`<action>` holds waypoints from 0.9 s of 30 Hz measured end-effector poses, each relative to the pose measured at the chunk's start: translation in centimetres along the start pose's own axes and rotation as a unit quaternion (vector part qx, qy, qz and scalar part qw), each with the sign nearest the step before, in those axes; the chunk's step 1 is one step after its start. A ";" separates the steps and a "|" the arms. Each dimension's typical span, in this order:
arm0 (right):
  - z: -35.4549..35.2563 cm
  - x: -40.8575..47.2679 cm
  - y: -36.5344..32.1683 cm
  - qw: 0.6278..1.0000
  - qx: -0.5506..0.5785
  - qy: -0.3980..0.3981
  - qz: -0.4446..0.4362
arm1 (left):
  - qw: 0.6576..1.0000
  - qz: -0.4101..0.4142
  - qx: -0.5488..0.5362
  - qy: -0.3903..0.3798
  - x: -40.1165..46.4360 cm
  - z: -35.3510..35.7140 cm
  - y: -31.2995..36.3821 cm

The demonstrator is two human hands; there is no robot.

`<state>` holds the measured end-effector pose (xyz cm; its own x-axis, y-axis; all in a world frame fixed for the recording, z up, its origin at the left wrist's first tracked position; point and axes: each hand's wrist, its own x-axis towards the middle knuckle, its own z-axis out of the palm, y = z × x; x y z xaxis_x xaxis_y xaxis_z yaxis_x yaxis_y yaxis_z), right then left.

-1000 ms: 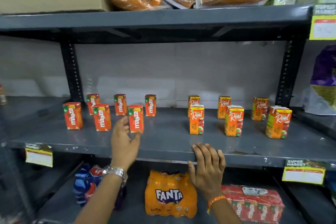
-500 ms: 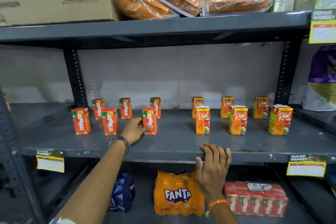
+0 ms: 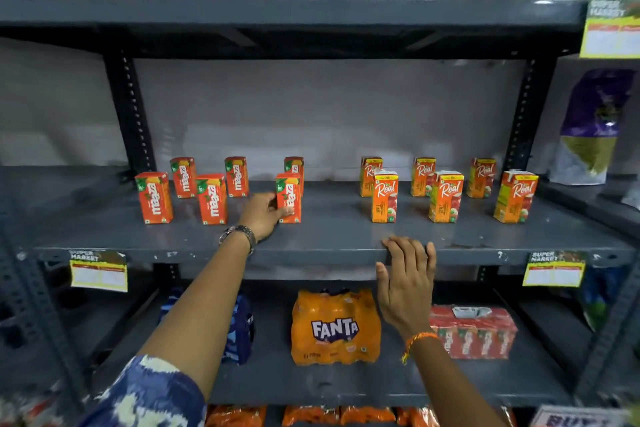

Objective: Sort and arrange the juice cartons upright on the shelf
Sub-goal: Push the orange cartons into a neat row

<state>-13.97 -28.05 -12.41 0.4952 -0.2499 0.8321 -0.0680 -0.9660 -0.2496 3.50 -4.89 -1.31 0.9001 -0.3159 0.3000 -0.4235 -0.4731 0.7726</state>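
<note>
Several red Maaza cartons stand upright on the left half of the grey middle shelf (image 3: 332, 232), and several orange Real cartons (image 3: 384, 196) stand upright on the right half, each group in a front and a back row. My left hand (image 3: 261, 215) grips the lower left side of the rightmost front Maaza carton (image 3: 289, 198), which stands on the shelf. Other front Maaza cartons (image 3: 154, 198) are further left. My right hand (image 3: 407, 282) rests with its fingers spread over the shelf's front edge, holding nothing.
The shelf above (image 3: 294, 10) carries a cardboard box and wrapped orange packs. Below sit a Fanta pack (image 3: 334, 326), a red carton multipack (image 3: 474, 331) and a blue pack (image 3: 239, 329). Yellow price tags (image 3: 98, 270) hang on the shelf edge. A purple bag (image 3: 594, 121) stands at the right.
My left hand reached forward from the shelf's front and closed on the rightmost front Maaza carton. My right hand stayed on the shelf edge.
</note>
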 end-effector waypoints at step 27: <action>2.4 0.4 1.0 0.997 -0.027 0.067 -0.027 | 0.997 -0.060 -0.036 0.028 -0.6 -11.2 -6.8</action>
<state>-11.78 -28.94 -13.54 0.3793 -0.2011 0.9031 -0.0922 -0.9795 -0.1794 6.99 7.72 -0.46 0.9488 -0.2136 0.2326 -0.3064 -0.4441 0.8420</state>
